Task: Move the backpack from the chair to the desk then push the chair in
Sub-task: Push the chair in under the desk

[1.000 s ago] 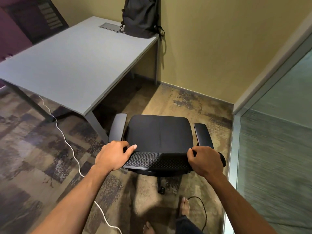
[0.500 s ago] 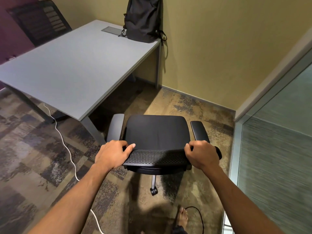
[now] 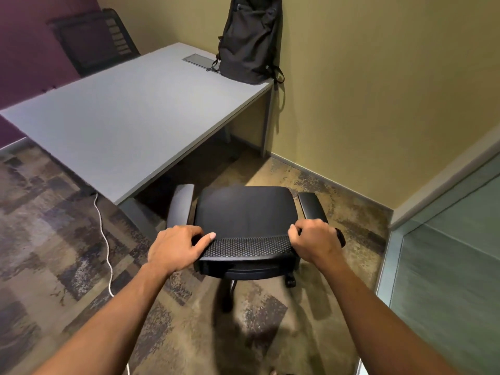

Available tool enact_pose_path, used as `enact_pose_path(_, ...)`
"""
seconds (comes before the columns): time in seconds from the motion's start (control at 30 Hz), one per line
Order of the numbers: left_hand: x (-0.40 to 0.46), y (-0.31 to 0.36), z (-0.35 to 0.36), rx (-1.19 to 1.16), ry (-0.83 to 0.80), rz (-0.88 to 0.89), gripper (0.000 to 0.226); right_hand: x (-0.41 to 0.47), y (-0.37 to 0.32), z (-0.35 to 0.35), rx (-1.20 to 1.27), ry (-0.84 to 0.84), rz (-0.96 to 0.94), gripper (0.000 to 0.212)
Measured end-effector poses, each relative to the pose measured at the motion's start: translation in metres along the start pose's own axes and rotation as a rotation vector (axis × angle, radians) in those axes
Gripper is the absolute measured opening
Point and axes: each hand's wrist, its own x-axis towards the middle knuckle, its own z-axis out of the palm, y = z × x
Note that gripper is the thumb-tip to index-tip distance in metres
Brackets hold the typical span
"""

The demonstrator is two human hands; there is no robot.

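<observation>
The grey desk (image 3: 130,117) is filling the upper left of the frame, with the black backpack (image 3: 250,41) standing upright on its far corner at upper centre, leaning against the yellow wall, so the first half of the task looks done. The black office chair (image 3: 244,212) is sitting at lower centre, off the desk's near corner and angled toward the wall rather than the kneehole. The left hand (image 3: 176,249) and the right hand (image 3: 313,240) are each curling closed around an end of the mesh backrest top. Pushed straight, the left armrest (image 3: 181,204) is likely catching the desk leg or edge. The white cable (image 3: 104,239) lying on the carpet at left could be snagging a caster.
</observation>
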Motion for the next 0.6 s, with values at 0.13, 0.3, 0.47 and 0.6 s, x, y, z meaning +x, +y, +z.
enact_pose_path(0.13, 0.023, 0.012, 0.005, -0.012, -0.05, 0.074, 0.065, 0.037, 0.018, -0.004, 0.02, -0.016, -0.08, 0.038)
enact_pose_path(0.3, 0.052, 0.03, 0.015, -0.002, -0.037, 0.021, 0.072, 0.09, 0.034, -0.004, -0.048, -0.02, -0.149, 0.044)
enact_pose_path(0.47, 0.08, 0.05, 0.024, 0.002, 0.013, -0.076, 0.072, 0.136, 0.054, -0.004, -0.06, -0.018, -0.152, 0.045)
enact_pose_path(0.6, 0.112, 0.059, 0.026, 0.029, 0.038, -0.141, 0.071, 0.179, 0.065, -0.003, -0.066, 0.016, -0.158, 0.044)
